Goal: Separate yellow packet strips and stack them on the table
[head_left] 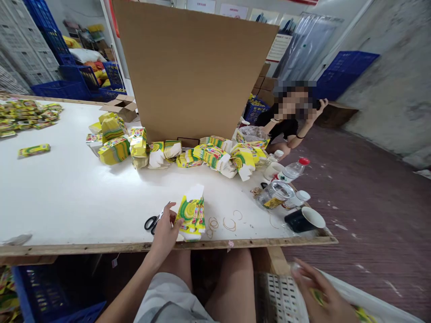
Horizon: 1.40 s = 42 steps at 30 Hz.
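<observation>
My left hand (165, 229) rests at the near edge of the white table (67, 197), its fingers against the left side of a small stack of yellow-green flat cartons (192, 215). Black-handled scissors (152, 222) lie just left of that hand. My right hand (319, 291) is low at the right, below the table, reaching into a white perforated crate (279, 296); it is blurred and touches something yellow-green there. Loose rubber bands (229, 223) lie right of the stack.
A heap of the same cartons (188, 154) lies before a tall upright cardboard sheet (191, 72). Bottles, a jar (274, 195) and a cup (310, 217) crowd the table's right corner. Another person (286, 125) crouches beyond it. Blue crates (84, 76) stand behind.
</observation>
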Motion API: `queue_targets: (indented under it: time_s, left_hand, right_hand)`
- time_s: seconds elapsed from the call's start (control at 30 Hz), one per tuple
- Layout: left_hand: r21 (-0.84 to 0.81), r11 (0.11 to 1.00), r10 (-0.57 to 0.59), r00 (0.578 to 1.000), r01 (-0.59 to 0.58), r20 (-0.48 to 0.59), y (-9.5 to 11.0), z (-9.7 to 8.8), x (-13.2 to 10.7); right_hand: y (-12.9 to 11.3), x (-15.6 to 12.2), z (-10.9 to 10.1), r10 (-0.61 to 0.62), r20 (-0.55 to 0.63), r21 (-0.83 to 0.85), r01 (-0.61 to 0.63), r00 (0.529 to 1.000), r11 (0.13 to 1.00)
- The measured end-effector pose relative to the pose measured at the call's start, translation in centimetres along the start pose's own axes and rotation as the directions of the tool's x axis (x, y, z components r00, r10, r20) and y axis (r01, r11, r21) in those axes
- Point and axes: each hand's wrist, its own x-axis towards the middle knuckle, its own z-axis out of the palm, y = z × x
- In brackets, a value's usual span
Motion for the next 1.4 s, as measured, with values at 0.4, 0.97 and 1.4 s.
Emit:
queue_targets:
  time_s: [0.4, 0.97, 1.4]
  left_hand:
    - [-0.556, 0.782, -0.016, 0.9, 0.283, 0.436, 4.7, 2.1, -6.1]
    - [-0.621, 0.659, -0.123, 0.875, 0.425, 0.468, 4.4, 3.1, -5.4]
    - [-0.463, 0.856, 0.05, 0.855, 0.229, 0.516, 4.2, 1.4, -6.0]
  right_hand:
    - [-12.9, -6.4, 12.8, -0.089, 0.521, 0.791, -0.441, 0.849, 0.425]
    - [-12.1, -6.9, 12.5, -0.13, 0.497, 0.729, -0.332, 0.858, 0.599]
    - [-12.1, -4.9, 11.0, -0.317, 0.417, 0.711, -0.088, 0.852, 0.698]
